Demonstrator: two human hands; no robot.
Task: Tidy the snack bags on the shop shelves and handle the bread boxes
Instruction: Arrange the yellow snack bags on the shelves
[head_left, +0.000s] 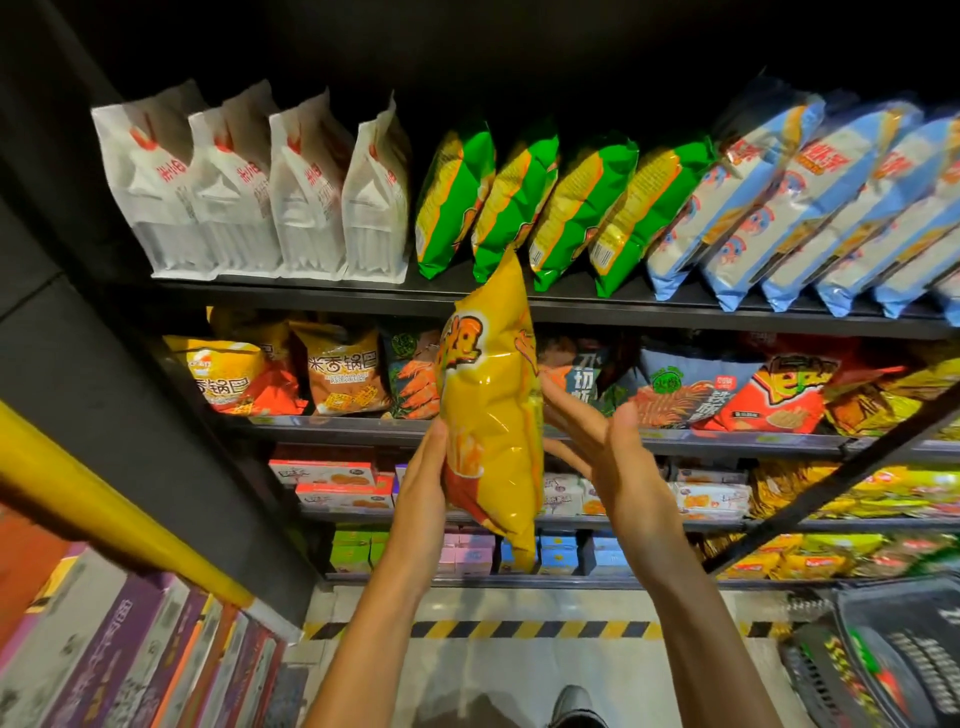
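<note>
Yellow snack bag (491, 415) upright at centre frame, before the dark shelves (571, 306). Left hand (421, 483) at 7 o'clock of it, grip curled round its lower left edge, fingertips hidden behind. Right hand (608, 441) at 3 o'clock, fingers straight, tips touching the bag's right edge. Blue bags (810, 208) at 2 o'clock cut off by the frame. Lower shelf boxes (337, 480) blurred, print unreadable.

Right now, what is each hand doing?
Left hand: holding the yellow snack bag.
Right hand: open, fingers straight against the bag.
</note>
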